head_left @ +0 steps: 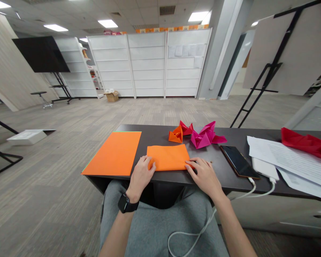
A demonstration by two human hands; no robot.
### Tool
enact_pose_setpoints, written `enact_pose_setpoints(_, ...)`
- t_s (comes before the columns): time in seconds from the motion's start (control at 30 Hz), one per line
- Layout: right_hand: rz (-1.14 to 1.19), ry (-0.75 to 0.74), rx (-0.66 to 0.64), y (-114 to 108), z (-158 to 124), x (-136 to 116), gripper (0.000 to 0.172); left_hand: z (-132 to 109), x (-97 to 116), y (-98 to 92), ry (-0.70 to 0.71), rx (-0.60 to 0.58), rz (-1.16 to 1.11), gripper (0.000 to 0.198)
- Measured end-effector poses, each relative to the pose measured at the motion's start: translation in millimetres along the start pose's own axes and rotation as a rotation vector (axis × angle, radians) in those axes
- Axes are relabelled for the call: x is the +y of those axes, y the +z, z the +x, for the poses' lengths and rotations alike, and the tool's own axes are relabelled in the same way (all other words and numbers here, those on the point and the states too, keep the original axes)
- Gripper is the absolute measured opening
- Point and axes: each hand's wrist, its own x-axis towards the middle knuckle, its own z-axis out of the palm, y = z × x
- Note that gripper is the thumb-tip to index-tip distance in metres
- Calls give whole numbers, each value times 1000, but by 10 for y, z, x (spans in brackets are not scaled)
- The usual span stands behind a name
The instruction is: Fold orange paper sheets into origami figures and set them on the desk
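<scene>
A folded sheet of orange paper point(168, 157) lies at the front edge of the dark table, its long side running left to right. My left hand point(142, 173) grips its left end, with curled fingers and the thumb at the lower corner. At the lower right corner, my right hand point(204, 175) pinches the paper between thumb and fingers. To the left rests a stack of flat orange sheets point(115, 153), with a thin green edge showing. Behind the folded paper stand an orange folded paper piece point(176, 135), a red one point(186, 128) and magenta ones point(204, 135).
On the dark table point(155, 129), a phone point(239, 161) and a white power bank point(264, 168) lie to the right, with white cables point(247, 195) trailing over my lap. Printed sheets point(291, 153) and a red item point(307, 142) sit farther right.
</scene>
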Motion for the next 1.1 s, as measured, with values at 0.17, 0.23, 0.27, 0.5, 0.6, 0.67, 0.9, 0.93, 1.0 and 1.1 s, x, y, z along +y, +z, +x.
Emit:
enact_pose_setpoints(0.17, -22, 15, 2, 2, -1, -20, 30, -2, -5, 8, 51, -18, 40, 16)
enact_pose_setpoints(0.23, -15, 10, 1, 3, -1, -27, 30, 0, -4, 8, 61, -29, 66, 19)
enact_pose_setpoints(0.27, -10, 9, 0, 3, -1, -29, 29, 1, -2, 5, 67, -36, 76, 21)
enact_pose_setpoints(0.5, 10, 13, -7, -13, 2, -42, 28, 15, 18, -27, 83, -28, 98, 24)
enact_pose_setpoints(0.6, 14, 19, -11, -16, 7, -49, 28, 14, 17, -22, 87, -33, 105, 24)
enact_pose_setpoints(0.67, 16, 21, -12, -13, 8, -46, 28, 14, 16, -17, 90, -38, 113, 24)
enact_pose_setpoints(0.9, 21, 18, -15, 22, 0, -7, 29, 11, -7, 12, 103, -41, 136, 26)
enact_pose_setpoints(0.93, 21, 17, -11, 23, -1, -5, 29, 11, -9, 16, 104, -40, 137, 26)
enact_pose_setpoints(1.0, 20, 19, -7, 20, 1, -7, 29, 12, -9, 18, 105, -40, 138, 26)
enact_pose_setpoints(1.1, 19, 22, -12, 6, 5, -16, 29, 15, -2, 13, 99, -45, 137, 27)
